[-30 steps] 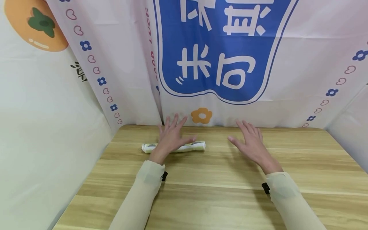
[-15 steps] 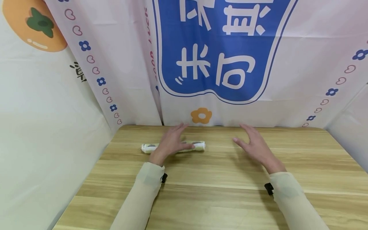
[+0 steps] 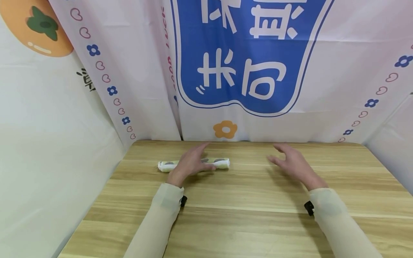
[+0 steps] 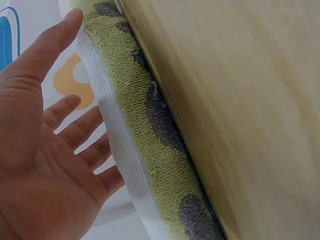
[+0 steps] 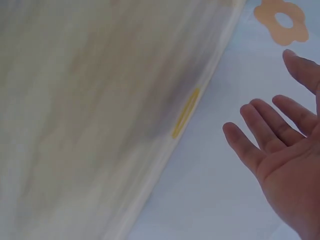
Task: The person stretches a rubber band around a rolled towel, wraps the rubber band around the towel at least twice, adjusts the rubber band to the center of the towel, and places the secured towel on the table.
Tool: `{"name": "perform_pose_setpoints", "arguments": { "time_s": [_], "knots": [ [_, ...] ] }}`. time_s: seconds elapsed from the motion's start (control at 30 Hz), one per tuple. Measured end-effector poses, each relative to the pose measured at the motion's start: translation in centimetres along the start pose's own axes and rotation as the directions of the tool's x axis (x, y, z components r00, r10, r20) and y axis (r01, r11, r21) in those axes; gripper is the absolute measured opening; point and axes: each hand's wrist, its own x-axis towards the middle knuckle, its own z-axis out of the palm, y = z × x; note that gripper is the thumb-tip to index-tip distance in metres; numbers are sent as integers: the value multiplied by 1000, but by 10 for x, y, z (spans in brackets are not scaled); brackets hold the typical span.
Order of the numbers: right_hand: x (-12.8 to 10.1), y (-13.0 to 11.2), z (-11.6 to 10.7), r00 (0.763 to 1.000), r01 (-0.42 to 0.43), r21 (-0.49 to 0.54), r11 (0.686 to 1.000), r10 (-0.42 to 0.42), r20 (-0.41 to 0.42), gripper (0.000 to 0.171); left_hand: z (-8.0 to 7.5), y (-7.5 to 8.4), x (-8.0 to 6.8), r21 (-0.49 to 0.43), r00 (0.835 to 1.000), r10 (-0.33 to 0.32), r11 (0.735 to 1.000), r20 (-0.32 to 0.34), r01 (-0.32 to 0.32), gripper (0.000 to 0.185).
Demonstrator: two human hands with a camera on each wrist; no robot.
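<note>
A rolled towel (image 3: 221, 163) lies crosswise on the wooden table, left of centre. In the left wrist view the towel (image 4: 142, 132) shows yellow-green terry cloth with grey patches and a white border. My left hand (image 3: 189, 163) is over the middle of the roll and hides that part. Its thumb and fingers (image 4: 82, 131) are spread and relaxed, close to the white border; whether they touch it I cannot tell. My right hand (image 3: 295, 165) hovers above the table to the right, apart from the towel. Its fingers (image 5: 267, 132) are loosely bent with nothing between them.
The wooden table (image 3: 238, 229) ends at the back against a hanging white cloth (image 3: 155, 122) with blue lettering panel and an orange flower. More white cloth (image 3: 48, 150) hangs along the left side.
My right hand has drawn right and a little back, its fingers bending more. The left hand's fingers have lowered from spread and raised to gently curved over the towel, which stays in place.
</note>
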Motion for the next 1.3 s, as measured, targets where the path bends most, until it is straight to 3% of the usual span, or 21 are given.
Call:
{"name": "perform_pose_setpoints", "arguments": {
  "time_s": [0.33,0.77,1.3],
  "knots": [
    [-2,23,-10,999,16,-27,1000,-15,31,53,1,-1,0,34,999,-41,999,27,40,84],
    [-8,46,-23,999,17,0,1000,-17,34,50,2,-4,0,25,998,-57,998,33,56,82],
    [-4,77,-30,997,70,-73,995,-66,50,28,2,-4,-1,22,998,-53,998,41,52,80]
  ]
}}
